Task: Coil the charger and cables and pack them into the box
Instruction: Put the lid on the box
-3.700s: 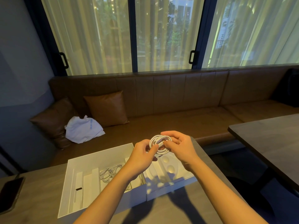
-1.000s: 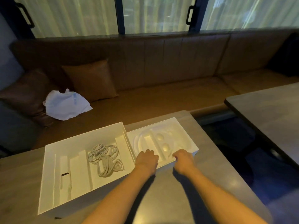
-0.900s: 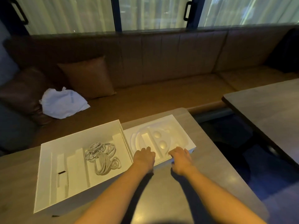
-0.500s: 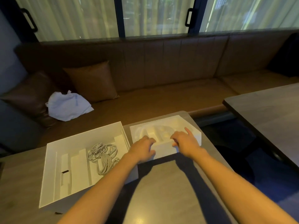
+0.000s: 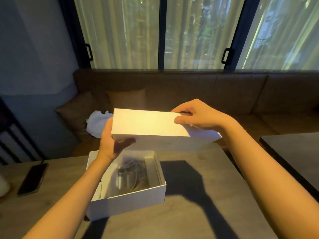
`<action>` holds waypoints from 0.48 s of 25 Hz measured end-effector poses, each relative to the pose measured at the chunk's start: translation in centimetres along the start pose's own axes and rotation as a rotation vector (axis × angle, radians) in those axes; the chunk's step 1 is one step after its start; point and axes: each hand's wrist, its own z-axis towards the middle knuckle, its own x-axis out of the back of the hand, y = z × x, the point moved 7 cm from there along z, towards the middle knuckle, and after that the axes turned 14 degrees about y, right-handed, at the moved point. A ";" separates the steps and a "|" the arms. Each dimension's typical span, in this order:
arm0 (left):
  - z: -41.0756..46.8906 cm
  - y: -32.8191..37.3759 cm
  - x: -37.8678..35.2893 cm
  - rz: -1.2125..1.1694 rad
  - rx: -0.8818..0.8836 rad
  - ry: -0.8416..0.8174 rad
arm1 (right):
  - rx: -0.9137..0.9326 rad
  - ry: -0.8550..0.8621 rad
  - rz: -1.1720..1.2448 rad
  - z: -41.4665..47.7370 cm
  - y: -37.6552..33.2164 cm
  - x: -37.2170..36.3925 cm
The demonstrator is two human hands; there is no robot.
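Your left hand (image 5: 110, 144) and right hand (image 5: 200, 116) grip white lid (image 5: 151, 126) at centre frame | open box (image 5: 127, 202) below holds coiled cables (image 5: 133, 176)

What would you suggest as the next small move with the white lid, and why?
Probably bring the lid toward the person and down until it sits square over the open box. Both the left hand and right hand hold it in the air, beyond and right of the box, and the coiled cables already lie inside.
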 end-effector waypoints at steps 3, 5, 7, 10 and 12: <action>-1.4 0.2 7.1 0.130 0.105 0.489 | 0.046 0.007 0.065 1.4 -2.1 -3.1; -2.9 0.0 9.4 0.155 0.212 0.632 | 0.036 0.167 0.071 2.8 -1.9 -3.5; -3.8 -0.6 10.5 0.092 0.346 0.654 | -0.100 0.379 0.247 3.4 0.2 -3.3; -4.7 -3.9 12.8 -0.028 0.608 0.771 | -0.394 0.383 0.623 2.0 5.5 -7.8; -4.7 -7.5 13.7 -0.091 0.826 0.767 | -0.526 0.230 0.682 0.1 7.5 -12.9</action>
